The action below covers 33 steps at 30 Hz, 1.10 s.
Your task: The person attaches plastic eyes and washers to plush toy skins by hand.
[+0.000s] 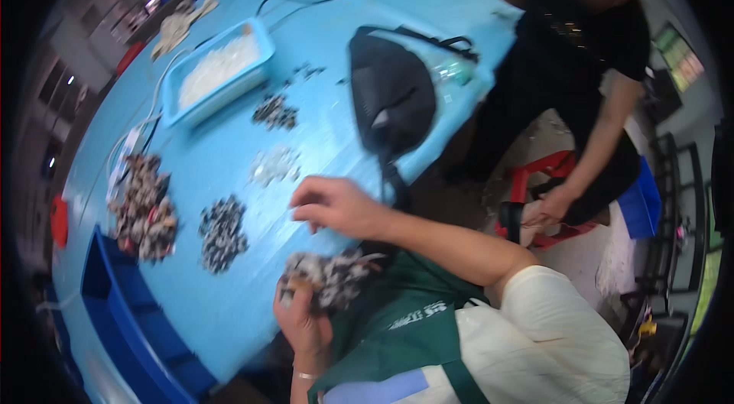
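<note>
At the table's near edge, my left hand (303, 321) grips a bulky clump of small grey, white and black pieces (332, 278); their exact kind is blurred. My right hand (336, 205) hovers above and beyond the clump, fingers bent and apart, with nothing visible in them. Just past it lies a small heap of whitish translucent pieces (274, 165). To the left is a heap of dark grey and white pieces (222, 234), and farther left a larger brownish-grey heap (145, 209). A small dark heap (275, 111) sits farther back.
A light-blue tub (264, 68) of white translucent material stands on the blue table. A black bag (394, 94) lies at the right edge. Dark-blue bins (126, 320) flank the near left. Right, a person in black (581, 45) bends beside a red stool (520, 182).
</note>
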Motion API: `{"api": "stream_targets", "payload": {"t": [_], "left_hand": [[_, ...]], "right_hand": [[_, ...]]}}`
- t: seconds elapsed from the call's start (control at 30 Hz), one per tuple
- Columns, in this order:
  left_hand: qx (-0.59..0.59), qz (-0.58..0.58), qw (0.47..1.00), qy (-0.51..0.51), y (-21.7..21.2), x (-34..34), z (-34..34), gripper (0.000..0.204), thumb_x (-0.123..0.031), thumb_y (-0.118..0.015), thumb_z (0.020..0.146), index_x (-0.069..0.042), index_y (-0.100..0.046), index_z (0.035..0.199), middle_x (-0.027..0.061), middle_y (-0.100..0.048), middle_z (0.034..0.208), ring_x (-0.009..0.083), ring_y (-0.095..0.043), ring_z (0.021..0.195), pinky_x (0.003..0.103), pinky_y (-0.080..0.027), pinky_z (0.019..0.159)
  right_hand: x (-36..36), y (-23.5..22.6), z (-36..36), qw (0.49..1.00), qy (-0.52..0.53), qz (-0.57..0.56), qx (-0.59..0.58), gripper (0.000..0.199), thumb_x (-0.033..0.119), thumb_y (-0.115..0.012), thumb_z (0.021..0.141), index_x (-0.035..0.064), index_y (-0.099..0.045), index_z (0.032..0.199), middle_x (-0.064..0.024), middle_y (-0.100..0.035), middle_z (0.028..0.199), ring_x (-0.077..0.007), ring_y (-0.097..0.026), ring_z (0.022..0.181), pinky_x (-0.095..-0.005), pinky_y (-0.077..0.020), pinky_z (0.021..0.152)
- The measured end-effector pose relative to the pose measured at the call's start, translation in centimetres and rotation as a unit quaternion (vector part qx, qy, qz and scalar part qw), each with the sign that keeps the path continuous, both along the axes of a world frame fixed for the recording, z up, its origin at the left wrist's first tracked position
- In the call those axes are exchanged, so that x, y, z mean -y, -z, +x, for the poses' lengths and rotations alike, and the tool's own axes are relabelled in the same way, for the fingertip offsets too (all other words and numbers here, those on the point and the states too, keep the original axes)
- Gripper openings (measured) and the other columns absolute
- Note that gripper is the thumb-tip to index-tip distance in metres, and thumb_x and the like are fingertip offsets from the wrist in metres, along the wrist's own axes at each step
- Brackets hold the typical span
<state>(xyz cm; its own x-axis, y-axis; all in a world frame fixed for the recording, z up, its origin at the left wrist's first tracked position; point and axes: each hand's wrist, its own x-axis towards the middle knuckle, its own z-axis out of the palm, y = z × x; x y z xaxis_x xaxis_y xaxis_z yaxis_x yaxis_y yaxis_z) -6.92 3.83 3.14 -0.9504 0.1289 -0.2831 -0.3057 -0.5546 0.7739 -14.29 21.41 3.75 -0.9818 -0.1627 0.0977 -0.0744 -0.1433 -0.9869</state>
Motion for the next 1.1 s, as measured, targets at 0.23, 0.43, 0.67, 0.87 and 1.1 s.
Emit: {"api": "stream_targets", "payload": {"t": [0.23,0.43,0.67,0.87,1.1], "left_hand": [[0.033,0.026,0.998,0.053,-0.8,-2.2,-0.2,0.03,-0.006,-0.063,0.086,0.004,-0.054,0.113,0.011,-0.063,0.106,0.0176,-0.061,0.096,0.031,-0.048,0.088],[0.047,0.013,0.996,0.078,-1.1,-2.7,0.3,0.026,-0.01,-0.063,0.087,0.003,-0.056,0.109,0.009,-0.064,0.101,0.0153,-0.061,0.092,0.029,-0.049,0.083],[0.061,0.021,0.991,0.118,-1.5,-3.9,0.3,0.026,-0.011,-0.064,0.087,0.003,-0.057,0.108,0.0082,-0.064,0.1,0.0146,-0.061,0.09,0.029,-0.049,0.082],[0.112,0.02,0.98,0.164,-1.7,-4.6,0.3,0.028,-0.009,-0.066,0.085,0.003,-0.056,0.108,0.0079,-0.064,0.101,0.0143,-0.061,0.089,0.027,-0.049,0.081],[0.079,-0.025,0.987,0.138,-0.9,-3.6,0.8,0.02,-0.006,-0.068,0.083,0.001,-0.061,0.1,0.0058,-0.066,0.091,0.0117,-0.062,0.081,0.025,-0.05,0.075]], "right_hand": [[-4.2,-2.0,6.1,0.997,0.04,-0.039,0.045,0.015,-0.004,-0.066,0.08,-0.0035,-0.062,0.095,-0.0055,-0.062,0.084,-0.01,-0.06,0.077,-0.0216,-0.0485,0.067],[-3.8,-3.0,7.2,0.983,0.007,0.115,-0.145,0.016,0.0,-0.076,0.07,0.0022,-0.068,0.085,-0.0096,-0.062,0.099,-0.0138,-0.059,0.088,-0.0247,-0.0467,0.073],[-5.6,-1.1,7.5,0.995,-0.04,0.069,-0.065,0.012,-0.002,-0.072,0.073,0.0007,-0.066,0.084,-0.0079,-0.06,0.101,-0.0109,-0.057,0.087,-0.0225,-0.0451,0.075],[-6.0,0.7,8.2,0.999,-0.032,-0.008,0.039,0.012,-0.002,-0.071,0.077,-0.0001,-0.064,0.087,-0.0064,-0.06,0.101,-0.0068,-0.056,0.086,-0.0186,-0.0442,0.074],[-5.4,-0.8,8.1,0.996,-0.039,0.053,-0.068,0.013,-0.002,-0.074,0.072,0.0004,-0.065,0.082,-0.0074,-0.059,0.102,-0.0122,-0.058,0.084,-0.0234,-0.0461,0.072]]}}
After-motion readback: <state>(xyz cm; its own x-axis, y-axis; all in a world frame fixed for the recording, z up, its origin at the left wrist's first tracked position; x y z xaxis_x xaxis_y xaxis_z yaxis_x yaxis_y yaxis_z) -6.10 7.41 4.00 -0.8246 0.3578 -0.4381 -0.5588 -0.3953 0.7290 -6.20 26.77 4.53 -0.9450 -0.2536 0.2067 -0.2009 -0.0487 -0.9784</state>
